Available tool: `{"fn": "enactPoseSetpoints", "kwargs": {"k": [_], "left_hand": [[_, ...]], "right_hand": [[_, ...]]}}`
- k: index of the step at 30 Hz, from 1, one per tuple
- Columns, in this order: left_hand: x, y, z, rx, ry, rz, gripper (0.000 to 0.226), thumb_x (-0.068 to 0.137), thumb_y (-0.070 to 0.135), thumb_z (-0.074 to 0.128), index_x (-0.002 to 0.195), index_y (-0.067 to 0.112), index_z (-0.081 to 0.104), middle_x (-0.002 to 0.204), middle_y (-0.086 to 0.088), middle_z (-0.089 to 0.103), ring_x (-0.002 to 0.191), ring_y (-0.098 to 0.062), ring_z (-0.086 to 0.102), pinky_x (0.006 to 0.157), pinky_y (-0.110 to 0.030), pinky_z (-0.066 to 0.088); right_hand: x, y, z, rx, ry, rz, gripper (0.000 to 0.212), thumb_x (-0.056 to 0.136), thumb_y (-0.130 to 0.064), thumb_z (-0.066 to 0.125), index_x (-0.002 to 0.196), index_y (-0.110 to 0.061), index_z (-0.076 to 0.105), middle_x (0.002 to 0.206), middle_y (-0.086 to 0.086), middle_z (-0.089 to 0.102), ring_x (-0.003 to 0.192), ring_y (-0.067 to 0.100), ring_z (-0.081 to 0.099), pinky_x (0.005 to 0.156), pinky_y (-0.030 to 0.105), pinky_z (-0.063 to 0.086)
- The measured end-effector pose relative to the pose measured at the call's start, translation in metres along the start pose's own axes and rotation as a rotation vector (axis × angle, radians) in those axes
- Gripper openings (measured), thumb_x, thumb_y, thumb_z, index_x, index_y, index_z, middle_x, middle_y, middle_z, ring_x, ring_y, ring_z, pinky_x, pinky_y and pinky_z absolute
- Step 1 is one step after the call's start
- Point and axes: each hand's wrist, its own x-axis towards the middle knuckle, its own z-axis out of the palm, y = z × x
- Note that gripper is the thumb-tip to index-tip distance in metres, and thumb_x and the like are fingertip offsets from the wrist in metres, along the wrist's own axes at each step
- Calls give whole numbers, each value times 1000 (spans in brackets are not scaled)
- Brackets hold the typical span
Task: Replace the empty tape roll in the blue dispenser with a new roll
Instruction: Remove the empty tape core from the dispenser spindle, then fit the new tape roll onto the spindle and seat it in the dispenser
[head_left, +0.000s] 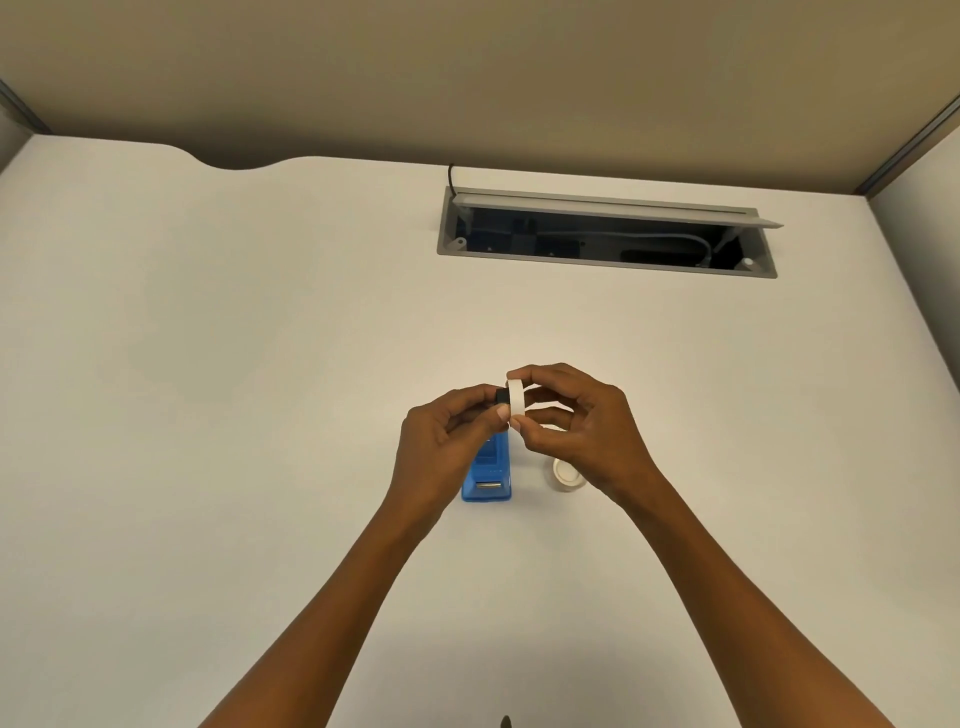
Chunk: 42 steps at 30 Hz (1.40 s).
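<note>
Hands: left hand (457, 436) pinching the black hub (502, 397), right hand (571, 421) gripping the white ring (516, 404), above the blue dispenser (488, 475)
Risk: hub is sticking; ring could be slipping onto the desk (260, 364)
New roll (565, 474): waiting beside the dispenser

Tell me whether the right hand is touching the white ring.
Touching. The head view shows the right hand pinching the white ring, forefinger on top, thumb below.

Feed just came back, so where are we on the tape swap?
Done: the blue dispenser stands on the desk with no roll visible in it. In hand: the right hand holds a thin white ring, the left hand a small black piece against it. Left: the roll beside the dispenser is untouched.
</note>
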Motion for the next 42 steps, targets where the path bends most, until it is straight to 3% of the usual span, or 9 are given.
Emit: {"fn": "enactPoseSetpoints", "kwargs": {"k": [9, 12, 15, 18, 25, 30, 34, 40, 42], "left_hand": [[-2, 1, 1, -122, -3, -60, 13, 85, 21, 63, 90, 31, 71, 79, 13, 76, 82, -8, 70, 72, -10, 50], [0, 3, -2, -132, -22, -79, 14, 83, 22, 66, 95, 26, 72, 86, 7, 76, 86, -11, 70, 76, -16, 53], [-1, 5, -1, -93, -11, -57, 21, 80, 16, 68, 94, 31, 70, 88, 13, 75, 88, -5, 68, 73, -10, 50], [-4, 4, 2, -89, -15, -24, 30, 82, 13, 67, 103, 34, 67, 96, 6, 72, 93, -7, 67, 78, -12, 49], [-4, 1, 3, -97, 29, -69, 14, 83, 25, 65, 93, 32, 72, 87, 13, 75, 86, -8, 70, 74, -11, 49], [2, -1, -9, -233, 54, -225, 18, 76, 29, 70, 93, 24, 74, 92, 3, 76, 87, -18, 71, 78, -23, 55], [0, -5, -14, -310, 66, -265, 28, 68, 30, 72, 95, 22, 73, 94, 0, 76, 88, -21, 71, 74, -24, 57], [-3, -16, -21, -330, 65, -292, 35, 65, 32, 75, 98, 22, 73, 97, -3, 75, 91, -23, 70, 77, -26, 56], [-1, -20, -23, -318, 73, -303, 39, 63, 36, 76, 99, 21, 72, 98, -5, 74, 91, -24, 70, 80, -29, 56]], "right_hand": [[3, -6, -5, -24, -101, -6, 46, 75, -5, 75, 117, -18, 63, 113, 0, 63, 99, 19, 65, 85, 30, 55], [4, -8, -3, 149, -62, 207, 53, 69, -36, 78, 119, -25, 62, 115, 1, 68, 98, 19, 69, 91, 35, 54], [4, -9, 0, 145, -7, 298, 50, 63, -63, 67, 92, -23, 75, 90, 6, 76, 79, 25, 73, 83, 40, 57], [5, -11, 0, 167, 0, 276, 39, 63, -54, 73, 82, -20, 77, 79, 4, 76, 71, 23, 71, 70, 31, 57], [5, -11, -6, 102, -11, 178, 34, 68, -24, 80, 101, -23, 73, 97, 4, 72, 92, 16, 68, 78, 16, 52], [15, -2, -12, 123, 69, 165, 47, 65, -10, 82, 107, -26, 68, 102, 2, 71, 95, 11, 66, 85, 25, 54], [48, 23, -6, -145, 222, 184, 42, 61, -17, 86, 100, -19, 70, 95, -5, 71, 83, 4, 66, 79, 20, 54], [94, 69, 12, -522, 105, 145, 50, 68, -14, 82, 113, -5, 63, 116, 14, 64, 106, 28, 58, 95, 36, 46], [104, 80, 18, -599, 65, 143, 51, 69, -16, 81, 116, -6, 62, 119, 13, 61, 111, 28, 53, 96, 32, 40]]}}
